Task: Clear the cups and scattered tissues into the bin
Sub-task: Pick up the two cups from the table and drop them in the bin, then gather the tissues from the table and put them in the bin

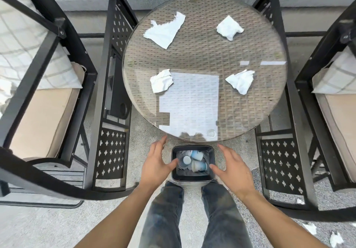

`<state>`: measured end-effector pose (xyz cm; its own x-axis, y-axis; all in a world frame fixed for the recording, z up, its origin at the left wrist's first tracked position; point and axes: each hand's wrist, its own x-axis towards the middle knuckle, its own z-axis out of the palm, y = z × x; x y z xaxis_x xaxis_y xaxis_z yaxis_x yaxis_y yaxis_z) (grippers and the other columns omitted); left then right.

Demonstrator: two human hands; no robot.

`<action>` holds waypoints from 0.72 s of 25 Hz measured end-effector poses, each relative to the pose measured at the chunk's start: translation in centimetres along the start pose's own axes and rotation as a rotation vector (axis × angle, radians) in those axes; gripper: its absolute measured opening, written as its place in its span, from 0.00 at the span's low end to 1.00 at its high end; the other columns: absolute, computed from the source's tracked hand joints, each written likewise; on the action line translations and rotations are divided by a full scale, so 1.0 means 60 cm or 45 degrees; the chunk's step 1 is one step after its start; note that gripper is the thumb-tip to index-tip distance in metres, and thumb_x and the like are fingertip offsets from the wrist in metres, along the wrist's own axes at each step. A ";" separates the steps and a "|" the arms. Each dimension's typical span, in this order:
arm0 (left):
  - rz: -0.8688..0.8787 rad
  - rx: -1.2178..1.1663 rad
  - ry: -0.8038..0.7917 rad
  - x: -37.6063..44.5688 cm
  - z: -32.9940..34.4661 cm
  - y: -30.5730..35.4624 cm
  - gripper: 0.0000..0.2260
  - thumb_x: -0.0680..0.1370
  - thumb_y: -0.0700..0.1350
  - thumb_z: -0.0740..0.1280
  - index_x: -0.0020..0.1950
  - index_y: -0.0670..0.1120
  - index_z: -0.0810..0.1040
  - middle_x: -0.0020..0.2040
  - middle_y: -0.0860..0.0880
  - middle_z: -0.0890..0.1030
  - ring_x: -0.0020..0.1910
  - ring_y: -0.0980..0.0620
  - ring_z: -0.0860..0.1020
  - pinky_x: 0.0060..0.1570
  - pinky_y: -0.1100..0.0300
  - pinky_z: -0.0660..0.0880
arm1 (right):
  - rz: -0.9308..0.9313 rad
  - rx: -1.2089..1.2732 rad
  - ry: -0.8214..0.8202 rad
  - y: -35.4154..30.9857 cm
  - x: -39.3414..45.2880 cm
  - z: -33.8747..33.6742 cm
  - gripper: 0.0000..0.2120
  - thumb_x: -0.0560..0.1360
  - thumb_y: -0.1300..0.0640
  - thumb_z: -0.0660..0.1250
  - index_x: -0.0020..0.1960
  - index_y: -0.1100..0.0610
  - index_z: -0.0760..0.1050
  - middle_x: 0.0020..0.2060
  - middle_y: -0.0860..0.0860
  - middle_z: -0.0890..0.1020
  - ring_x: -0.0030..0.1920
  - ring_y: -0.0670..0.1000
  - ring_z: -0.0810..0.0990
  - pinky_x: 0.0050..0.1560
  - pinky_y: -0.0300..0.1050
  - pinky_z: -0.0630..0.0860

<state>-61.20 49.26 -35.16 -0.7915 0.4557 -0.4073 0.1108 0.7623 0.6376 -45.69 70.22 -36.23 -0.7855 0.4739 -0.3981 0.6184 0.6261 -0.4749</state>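
A small black bin (193,178) stands on the floor between my feet and the table, with several paper cups (198,166) lying inside it. My left hand (157,163) hovers at the bin's left rim, fingers relaxed and empty. My right hand (232,167) hovers at the right rim, also empty with fingers spread. Several white tissues lie on the round glass-topped wicker table (204,55): a torn flat one (165,31) at far left, a crumpled one (229,27) at far right, one (161,81) at near left, one (241,81) at near right.
Black metal chairs with beige cushions flank the table, one on the left (44,103) and one on the right (335,113). More tissue scraps (336,239) lie on the gravel floor at lower right. My legs in jeans (192,219) stand just behind the bin.
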 end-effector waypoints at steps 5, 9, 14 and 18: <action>0.239 -0.007 0.233 0.066 -0.098 0.046 0.28 0.71 0.54 0.73 0.68 0.63 0.64 0.58 0.60 0.71 0.55 0.68 0.71 0.43 0.72 0.67 | -0.211 -0.078 0.200 -0.069 0.051 -0.069 0.26 0.74 0.37 0.62 0.69 0.42 0.63 0.62 0.43 0.75 0.62 0.46 0.73 0.58 0.47 0.75; 0.387 0.085 0.219 0.142 -0.164 0.081 0.28 0.72 0.55 0.72 0.68 0.61 0.64 0.60 0.60 0.71 0.55 0.63 0.73 0.45 0.65 0.73 | -0.220 -0.113 0.336 -0.124 0.114 -0.131 0.26 0.74 0.39 0.64 0.69 0.43 0.64 0.63 0.44 0.75 0.61 0.46 0.74 0.53 0.51 0.78; 0.482 0.140 0.244 0.251 -0.204 0.125 0.28 0.72 0.56 0.72 0.69 0.59 0.65 0.63 0.57 0.71 0.58 0.57 0.74 0.49 0.53 0.77 | -0.236 -0.156 0.417 -0.150 0.214 -0.199 0.26 0.74 0.41 0.65 0.69 0.47 0.65 0.63 0.48 0.74 0.62 0.51 0.73 0.56 0.55 0.76; 0.466 0.186 0.312 0.319 -0.217 0.162 0.27 0.72 0.58 0.70 0.69 0.61 0.64 0.62 0.58 0.71 0.58 0.56 0.74 0.50 0.50 0.77 | -0.209 -0.159 0.452 -0.141 0.294 -0.247 0.26 0.73 0.40 0.65 0.68 0.46 0.65 0.62 0.48 0.75 0.61 0.52 0.73 0.55 0.53 0.75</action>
<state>-83.12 59.41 -28.24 -0.8012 0.5983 0.0051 0.4791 0.6364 0.6046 -65.17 82.46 -27.60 -0.8466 0.5319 -0.0186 0.4934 0.7713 -0.4021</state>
